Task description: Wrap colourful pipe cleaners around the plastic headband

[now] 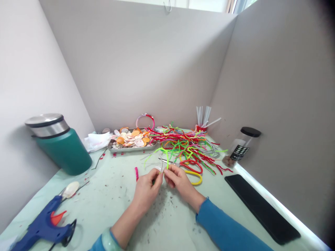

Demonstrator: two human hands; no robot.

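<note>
My left hand [148, 187] is closed in a pinch on a thin greyish strand [161, 164]. Close beside it, my right hand [180, 182] pinches a bright green pipe cleaner [167, 158] whose upper end bends over to the left. The fingertips of both hands nearly meet, and what lies between them is partly hidden. Just behind my right hand are scissors [195, 171] with a red and a yellow handle loop. A short pink fuzzy piece [136, 173] lies to the left of my left hand.
A heap of coloured pipe cleaners [183, 143] and a metal tray [133, 150] of shells lie at the back. Left stand a green bottle [64, 150] and a blue glue gun [44, 223]. Right are a clear jar [240, 148] and a black flat object [261, 209]. Grey panels enclose the table.
</note>
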